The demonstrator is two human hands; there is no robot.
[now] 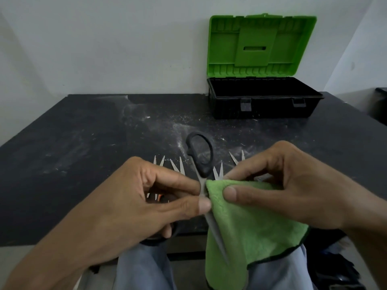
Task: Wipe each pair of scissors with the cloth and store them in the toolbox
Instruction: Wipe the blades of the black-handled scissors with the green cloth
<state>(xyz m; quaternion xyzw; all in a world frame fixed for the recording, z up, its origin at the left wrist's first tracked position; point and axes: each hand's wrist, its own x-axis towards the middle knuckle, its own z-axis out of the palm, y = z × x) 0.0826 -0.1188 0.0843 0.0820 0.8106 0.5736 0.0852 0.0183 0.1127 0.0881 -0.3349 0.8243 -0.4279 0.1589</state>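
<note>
Two hands are working above the counter's [83, 143] near edge in the head view: the left hand [146, 197] is pinching black-handled scissors [200, 155] near the pivot, and the right hand [293, 185] is clamping the green cloth [251, 227] against them. Wiping looks to be under way. Other scissors [178, 166] are lying behind, waiting; next, this pair is likely going into the open toolbox [263, 105] at the back right.

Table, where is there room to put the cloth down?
The table's left part is bare, from its left edge to the spare scissors. The strip between them and the toolbox is bare. Crowded: the front middle, under the left hand and right hand.
</note>
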